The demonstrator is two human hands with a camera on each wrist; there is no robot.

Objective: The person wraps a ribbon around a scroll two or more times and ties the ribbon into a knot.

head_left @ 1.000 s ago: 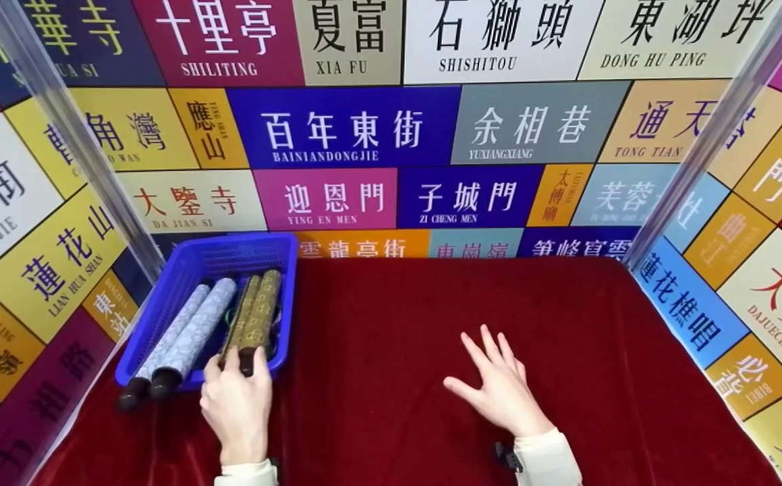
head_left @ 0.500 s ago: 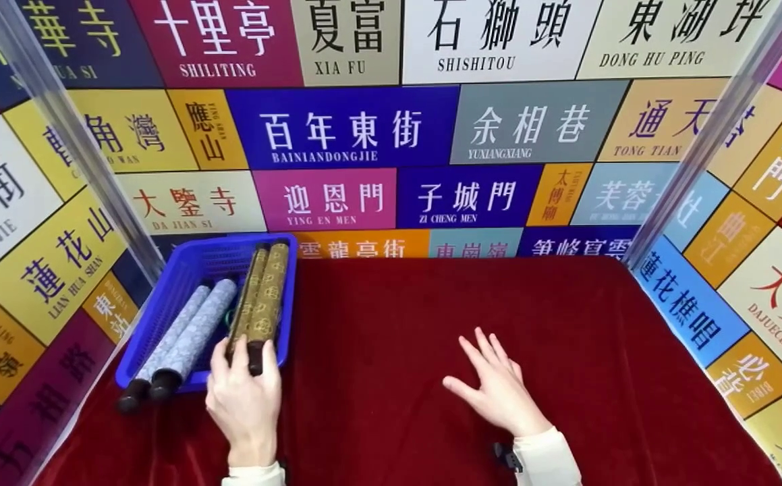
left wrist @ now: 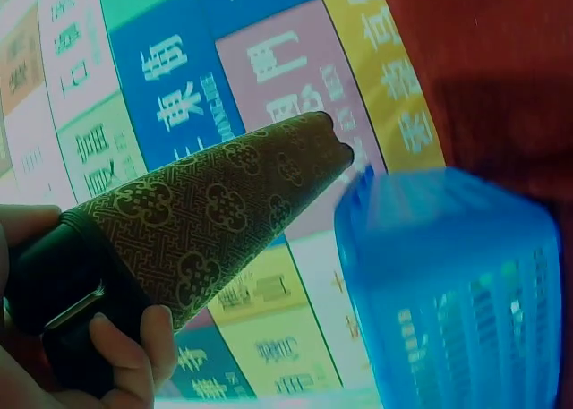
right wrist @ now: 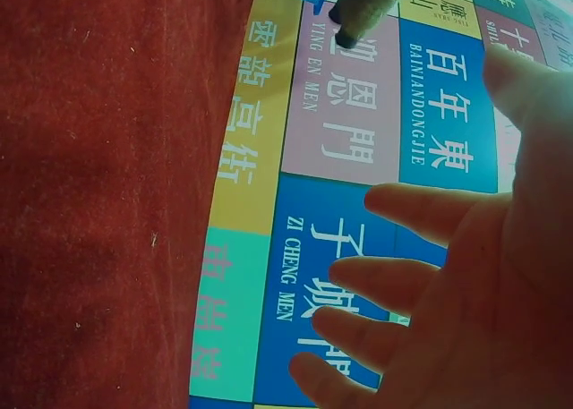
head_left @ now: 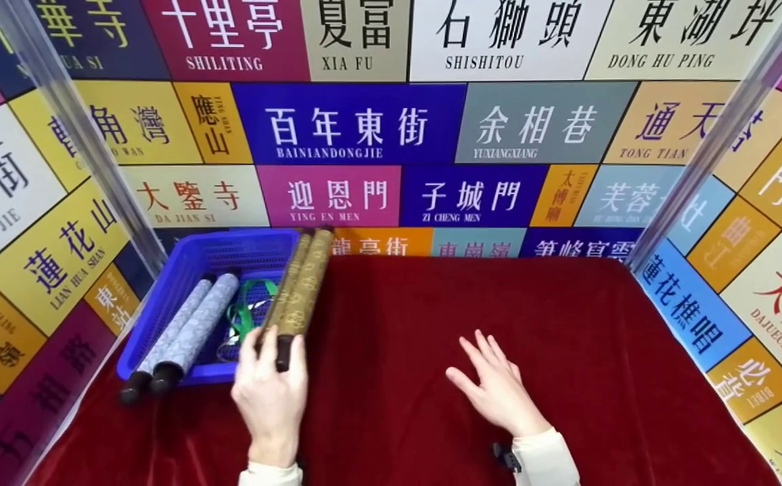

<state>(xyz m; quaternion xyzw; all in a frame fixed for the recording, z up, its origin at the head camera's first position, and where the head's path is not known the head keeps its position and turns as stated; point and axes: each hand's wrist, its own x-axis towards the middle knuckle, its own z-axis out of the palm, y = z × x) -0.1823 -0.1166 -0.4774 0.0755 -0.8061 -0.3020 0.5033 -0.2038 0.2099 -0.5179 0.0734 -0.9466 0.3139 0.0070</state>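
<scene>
My left hand (head_left: 270, 385) grips the dark near ends of a gold-brown patterned scroll (head_left: 303, 283), rolled from both sides into two rolls. In the left wrist view, fingers and thumb curl round the black end knobs of that scroll (left wrist: 224, 203). It slants up over the right rim of the blue plastic basket (head_left: 229, 372). Inside the basket lies a light-blue patterned scroll (head_left: 198, 331), also in two rolls, its black ends jutting past the near rim. My right hand (head_left: 498, 388) is held with fingers spread over the red cloth, holding nothing.
Green ribbon (head_left: 242, 314) and something clear lie in the basket. Dark red cloth (head_left: 471, 304) covers the table. Printed panels with place names (head_left: 357, 125) stand at the back and sides, with clear upright posts (head_left: 694, 148) at the corners.
My left hand has lifted the gold-brown scroll out of the basket and moved it right, uncovering the green ribbon. The right hand stays nearly still.
</scene>
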